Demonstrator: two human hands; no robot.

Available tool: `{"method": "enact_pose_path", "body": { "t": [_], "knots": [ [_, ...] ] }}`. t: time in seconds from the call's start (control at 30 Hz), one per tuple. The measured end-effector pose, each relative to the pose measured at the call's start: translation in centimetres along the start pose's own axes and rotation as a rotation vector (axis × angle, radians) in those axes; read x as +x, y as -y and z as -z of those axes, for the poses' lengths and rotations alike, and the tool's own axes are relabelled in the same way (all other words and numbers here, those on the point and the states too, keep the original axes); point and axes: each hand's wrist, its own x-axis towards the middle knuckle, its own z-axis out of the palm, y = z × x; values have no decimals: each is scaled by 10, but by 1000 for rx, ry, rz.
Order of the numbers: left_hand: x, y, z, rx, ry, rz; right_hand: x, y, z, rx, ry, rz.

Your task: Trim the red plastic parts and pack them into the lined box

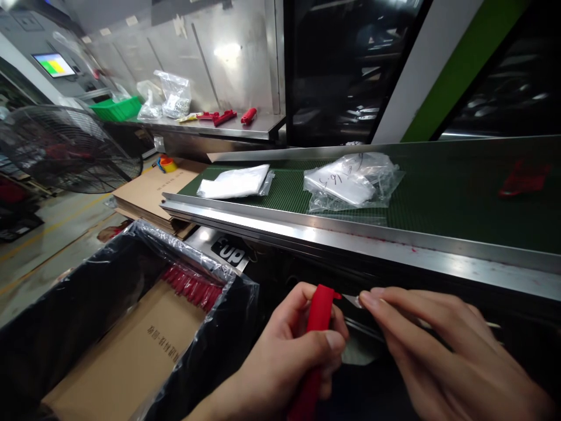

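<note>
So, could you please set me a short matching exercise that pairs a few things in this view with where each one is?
Things:
1. Red part
2. Green crate
3. White packet
4. Row of red pieces

Places:
A. On the belt
B. In the lined box
C. In the left hand
D. On the steel bench

Pairs: 1-C, 2-D, 3-A, 4-B

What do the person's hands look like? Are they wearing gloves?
The left hand and right hand are both bare, with no gloves. No rings or bracelets show on them, and the fingernails look short. No sleeve shows in the picture.
</note>
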Motion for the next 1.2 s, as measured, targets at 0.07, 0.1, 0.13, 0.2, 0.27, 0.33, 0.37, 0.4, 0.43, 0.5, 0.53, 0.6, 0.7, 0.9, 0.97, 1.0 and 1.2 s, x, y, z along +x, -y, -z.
{"method": "enact_pose_path", "body": {
  "t": [0.07,0.1,0.13,0.2,0.27,0.33,0.37,0.4,0.43,0.5,0.53,0.6,0.7,0.9,0.97,1.0,1.2],
  "knots": [
    [1,0,0,-66,23,8,-2,3,-3,66,-31,-62],
    [2,0,0,-94,37,12,-3,4,-5,83,-41,-90],
    [2,1,0,-117,61,19,-4,5,-6,91,-40,-110],
    [2,1,2,-148,128,47,-5,8,-8,91,-23,-111],
    [2,2,3,-164,181,70,-5,9,-9,97,-12,-110],
    [2,2,5,-178,212,70,-5,9,-10,109,-8,-102],
    [2,2,6,-184,224,64,-5,10,-11,117,-10,-99],
    [2,2,6,-190,239,58,-4,10,-12,124,-10,-97],
    [2,1,6,-191,258,54,-4,9,-13,128,-10,-91],
    [1,2,6,-194,267,54,-4,8,-14,125,-6,-89],
    [1,3,5,-193,270,68,-4,8,-15,125,-8,-92],
    [1,5,4,-203,244,60,-3,7,-15,117,-12,-103],
    [1,11,2,-226,238,-33,-1,7,-15,98,-60,-148],
    [0,6,0,-285,240,35,-5,8,-12,164,-67,-165],
    [0,4,0,-301,242,47,-7,6,-12,148,-40,-96],
    [0,4,-1,-304,236,46,-7,6,-12,141,-38,-75],
    [0,10,-2,-287,245,-4,-5,4,-13,117,-38,-84]
  ]
}}
